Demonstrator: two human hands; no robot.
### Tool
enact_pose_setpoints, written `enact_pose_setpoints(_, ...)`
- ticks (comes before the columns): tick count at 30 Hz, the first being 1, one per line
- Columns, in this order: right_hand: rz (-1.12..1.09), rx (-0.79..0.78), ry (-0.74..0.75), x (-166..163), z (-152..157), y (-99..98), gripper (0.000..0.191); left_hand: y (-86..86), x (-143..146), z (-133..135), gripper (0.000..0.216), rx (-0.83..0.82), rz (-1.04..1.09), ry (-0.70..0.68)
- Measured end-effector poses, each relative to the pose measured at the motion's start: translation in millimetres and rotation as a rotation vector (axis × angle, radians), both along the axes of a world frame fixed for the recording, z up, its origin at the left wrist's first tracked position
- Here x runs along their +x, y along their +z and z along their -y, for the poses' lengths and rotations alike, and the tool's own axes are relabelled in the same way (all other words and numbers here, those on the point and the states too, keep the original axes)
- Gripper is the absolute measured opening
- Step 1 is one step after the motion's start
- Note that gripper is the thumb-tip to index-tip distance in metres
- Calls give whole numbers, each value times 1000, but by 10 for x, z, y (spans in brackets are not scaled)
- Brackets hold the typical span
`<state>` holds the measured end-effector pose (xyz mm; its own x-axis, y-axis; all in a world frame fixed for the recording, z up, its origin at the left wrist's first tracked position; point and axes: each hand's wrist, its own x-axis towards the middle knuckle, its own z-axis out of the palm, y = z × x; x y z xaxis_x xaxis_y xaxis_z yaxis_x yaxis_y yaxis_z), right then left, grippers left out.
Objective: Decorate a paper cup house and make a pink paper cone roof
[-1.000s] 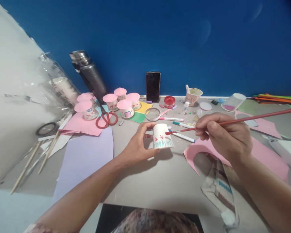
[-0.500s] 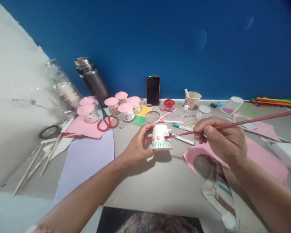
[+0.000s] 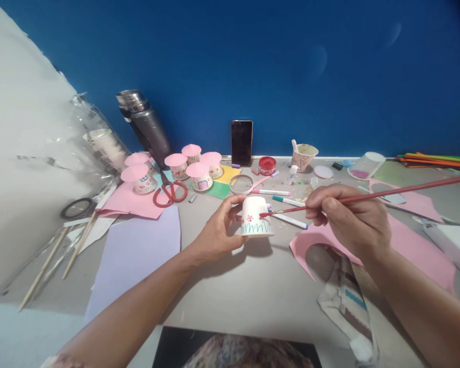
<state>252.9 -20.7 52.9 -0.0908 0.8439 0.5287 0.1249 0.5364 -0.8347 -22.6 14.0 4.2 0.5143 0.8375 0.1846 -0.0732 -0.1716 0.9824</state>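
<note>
While left hand (image 3: 219,227) clamps inverted paper cup (image 3: 256,225) over middle of table (image 3: 222,296), I note right hand (image 3: 354,220) pinching red brush (image 3: 400,190). Brush axis slants rightward from cup; tip at front wall. Markers (image 3: 291,221) lie just beyond, toward far edge; near edge well apart.

Even light leaves a soft shadow (image 3: 259,249) below the white cup (image 3: 254,208), faint glare (image 3: 394,33) on the blue wall (image 3: 199,76), and stretched edges.

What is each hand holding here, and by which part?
Left hand: the white cup, by the side nearest that hand. Right hand: the red paintbrush, by its handle, toward the bristle end.
</note>
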Motion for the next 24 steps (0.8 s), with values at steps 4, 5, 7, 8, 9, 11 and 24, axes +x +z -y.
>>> enact_pose_setpoints(4,8,5,25,-8,-2,8,22,11,5,9,72,8,-11,1)
enact_pose_setpoints(5,11,6,28,-10,-2,10,22,11,5,10,72,6,-18,2)
enact_pose_setpoints(7,11,4,17,-10,-1,13,22,10,3,10,73,-1,-31,3)
enact_pose_setpoints(8,9,2,8,-8,1,14,22,9,1,9,74,-3,-32,5)
enact_pose_setpoints(9,4,0,-2,-5,2,14,22,9,0,8,74,-4,-29,7)
enact_pose_setpoints(11,-3,-7,-15,4,3,14,23,10,-3,5,72,-1,-18,6)
enact_pose_setpoints(24,-27,-48,-16,16,9,22,25,-15,-21,-2,71,-2,-26,31)
